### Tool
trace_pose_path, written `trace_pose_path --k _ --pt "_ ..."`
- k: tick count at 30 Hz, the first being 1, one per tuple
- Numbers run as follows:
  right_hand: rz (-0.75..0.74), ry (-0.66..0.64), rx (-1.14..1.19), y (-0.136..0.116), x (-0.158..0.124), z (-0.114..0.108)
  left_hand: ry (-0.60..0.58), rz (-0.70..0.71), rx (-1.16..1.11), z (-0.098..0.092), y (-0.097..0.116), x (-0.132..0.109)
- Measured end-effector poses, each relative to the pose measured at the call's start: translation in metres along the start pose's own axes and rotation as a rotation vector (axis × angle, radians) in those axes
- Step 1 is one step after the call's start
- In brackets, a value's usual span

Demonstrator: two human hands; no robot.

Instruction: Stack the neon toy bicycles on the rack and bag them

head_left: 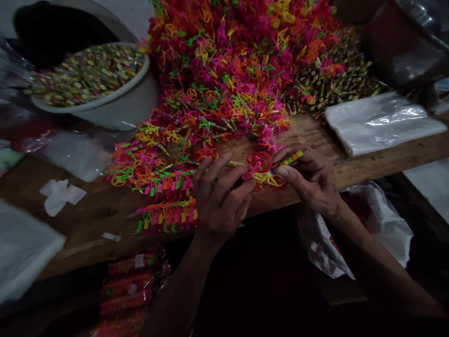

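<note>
Above the near edge of the table, my left hand (224,196) and my right hand (312,180) meet at a small cluster of plastic toy pieces. Red rings (261,161), a pink piece (255,169) and a yellow piece (264,179) show in the gap between them. The thumb and fingers of my right hand pinch a short stick banded yellow and green (292,157). My left fingers are bent, their tips against the pink piece; the exact grip is partly hidden. Rows of lined-up colourful pieces (168,213) lie beside my left hand.
A large heap of bright plastic pieces (224,84) covers the table's back. At left stands a grey tub (119,105) full of small banded sticks (94,75); more sticks (340,75) lie at right. Clear plastic bags (382,121) rest on the wooden table (305,135). Filled packs (129,285) sit below.
</note>
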State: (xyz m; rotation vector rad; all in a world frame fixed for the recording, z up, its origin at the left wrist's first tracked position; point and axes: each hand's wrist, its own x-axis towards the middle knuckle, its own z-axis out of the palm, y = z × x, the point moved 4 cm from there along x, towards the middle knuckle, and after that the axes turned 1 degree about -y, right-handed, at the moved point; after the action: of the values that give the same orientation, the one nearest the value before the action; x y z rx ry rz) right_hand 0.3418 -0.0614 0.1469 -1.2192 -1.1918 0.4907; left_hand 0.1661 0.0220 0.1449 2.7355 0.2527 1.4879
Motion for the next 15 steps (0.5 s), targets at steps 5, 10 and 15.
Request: trace_pose_path --k 5,10,15 --pt "-0.031 -0.047 -0.037 -0.008 0.004 0.004 -0.03 -0.06 -0.031 -0.002 -0.004 -0.006" --pt "-0.001 -0.118 -0.194 -0.012 0.015 0.003 -0.035 -0.1 -0.094 0.004 -0.005 -0.008" --pt "0.175 -0.278 -0.048 0.013 0.047 0.003 -0.127 -0.517 -0.369 0.017 -0.023 -0.007"
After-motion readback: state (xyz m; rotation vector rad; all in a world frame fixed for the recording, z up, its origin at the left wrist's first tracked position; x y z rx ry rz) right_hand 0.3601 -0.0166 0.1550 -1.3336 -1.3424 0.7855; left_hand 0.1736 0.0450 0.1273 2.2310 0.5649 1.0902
